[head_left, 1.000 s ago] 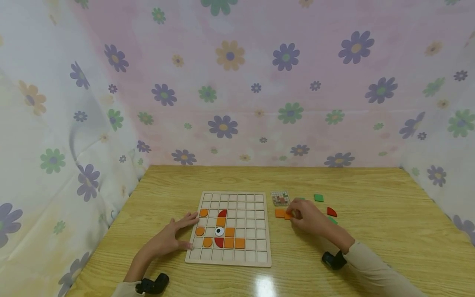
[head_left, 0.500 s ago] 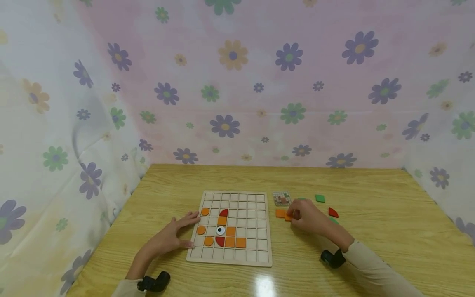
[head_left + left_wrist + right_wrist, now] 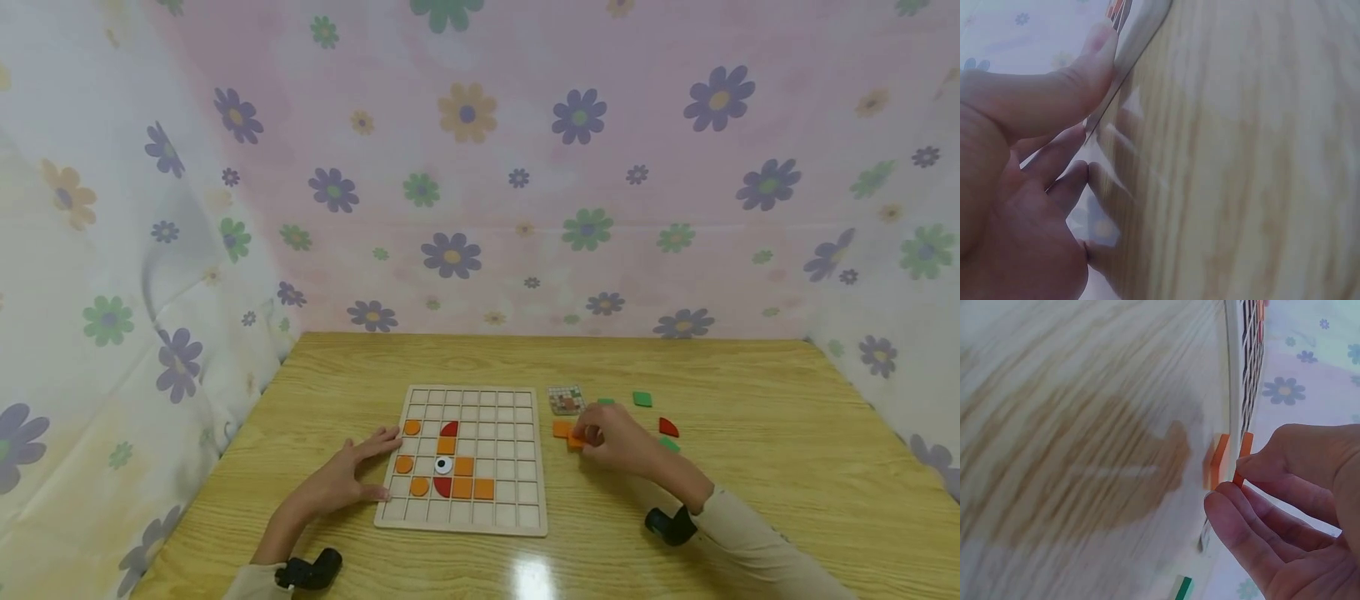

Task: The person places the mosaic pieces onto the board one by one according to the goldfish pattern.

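Note:
My right hand point(image 3: 622, 443) pinches an orange square tile point(image 3: 1245, 450) between thumb and fingertips; in the right wrist view it is raised off the tabletop. Right beside it a second orange square tile point(image 3: 561, 428) lies on the table. My left hand point(image 3: 339, 477) rests at the left edge of the wooden grid board point(image 3: 498, 527), its fingers spread and its thumb on the near left rim. On the board sit orange round tiles point(image 3: 404, 464), orange squares point(image 3: 462, 488), two red quarter-circles point(image 3: 442, 487) and a white eye tile point(image 3: 443, 465).
A small pattern card point(image 3: 566, 401) lies right of the board's far corner. Past my right hand are a green square tile point(image 3: 642, 399), a red quarter-circle tile point(image 3: 669, 427) and another green piece point(image 3: 669, 445). Flowered cloth point(image 3: 525, 208) hangs behind the table.
My right hand has shifted slightly left, and the pinched orange tile now overlaps the neighbouring orange tile in the head view. My left hand stays at the board's edge.

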Tool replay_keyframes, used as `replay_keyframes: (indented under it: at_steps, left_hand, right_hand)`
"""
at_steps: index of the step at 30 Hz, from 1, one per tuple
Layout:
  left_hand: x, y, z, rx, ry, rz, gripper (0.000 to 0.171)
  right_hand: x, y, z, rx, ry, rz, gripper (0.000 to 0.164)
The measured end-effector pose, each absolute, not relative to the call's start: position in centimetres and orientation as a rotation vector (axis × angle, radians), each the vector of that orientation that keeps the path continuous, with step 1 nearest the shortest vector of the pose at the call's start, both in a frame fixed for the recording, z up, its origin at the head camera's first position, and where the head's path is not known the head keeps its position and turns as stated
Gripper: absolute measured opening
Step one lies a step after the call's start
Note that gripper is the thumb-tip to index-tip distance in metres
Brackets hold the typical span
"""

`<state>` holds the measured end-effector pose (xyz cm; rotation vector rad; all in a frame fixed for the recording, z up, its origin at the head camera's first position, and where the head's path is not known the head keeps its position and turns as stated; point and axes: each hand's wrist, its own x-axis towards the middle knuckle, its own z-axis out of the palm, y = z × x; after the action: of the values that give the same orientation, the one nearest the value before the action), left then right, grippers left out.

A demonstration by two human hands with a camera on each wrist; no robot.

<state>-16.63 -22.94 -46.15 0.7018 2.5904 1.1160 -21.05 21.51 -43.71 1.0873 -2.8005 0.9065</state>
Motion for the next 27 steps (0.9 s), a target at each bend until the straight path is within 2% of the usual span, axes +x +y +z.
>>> replay_keyframes:
  at_steps: [18,27]
  left_hand:
    - [-16.5,-22.9,-45.9,0.698,2.577,1.137,0.076]
    - [-16.5,-22.9,-45.9,0.693,2.571,1.139,0.077]
  right_hand:
    - [-20.1,18.9,-42.9,1.211,-2.707,0.98,0.019]
    - [-19.4,17.3,-42.4,1.208,-2.714,0.945,0.012]
